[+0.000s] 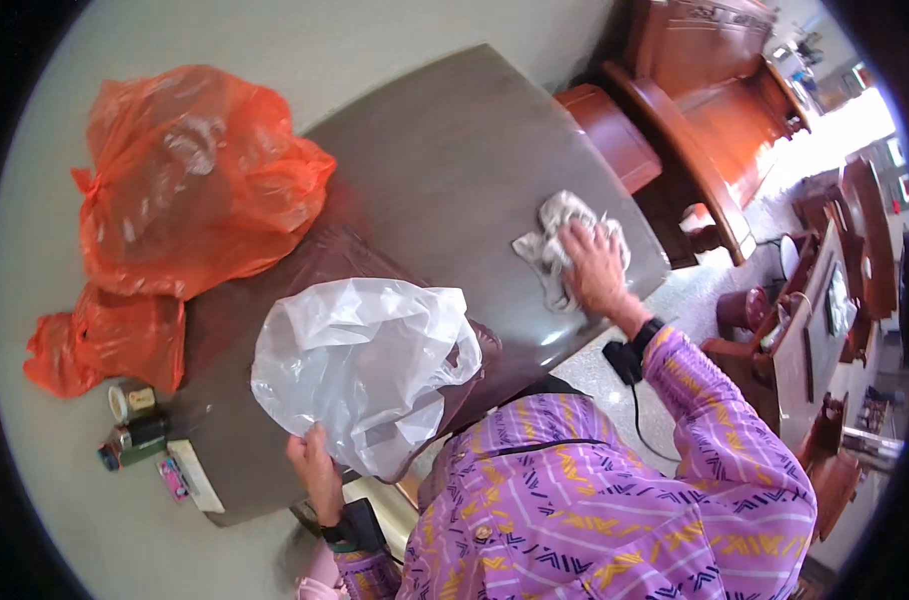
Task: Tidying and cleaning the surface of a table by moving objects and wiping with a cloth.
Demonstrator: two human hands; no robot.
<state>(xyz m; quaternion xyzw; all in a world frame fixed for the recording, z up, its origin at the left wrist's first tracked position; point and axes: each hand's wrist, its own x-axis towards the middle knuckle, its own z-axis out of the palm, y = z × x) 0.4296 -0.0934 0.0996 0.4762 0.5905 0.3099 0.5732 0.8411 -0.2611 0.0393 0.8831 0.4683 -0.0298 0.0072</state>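
My left hand [317,465] pinches the rim of a white plastic bag [364,360] near the table's front edge. The bag's mouth gapes upward, and a dark reddish plastic bag [349,259] lies partly beneath it. Over to the right, my right hand [595,266] rests on a crumpled, greyish-white cloth [563,217], pressing it against the dark tabletop [439,150]. The fingers of that hand are spread over the cloth. What the white bag holds, if anything, cannot be made out.
A large orange plastic bag [199,180] and a smaller one [128,337] sit at the left. Below them are a small tub [131,401], a dark jar [143,433] and a pale box [194,476]. Wooden stool [612,139] and bench [724,112] stand beyond the right edge.
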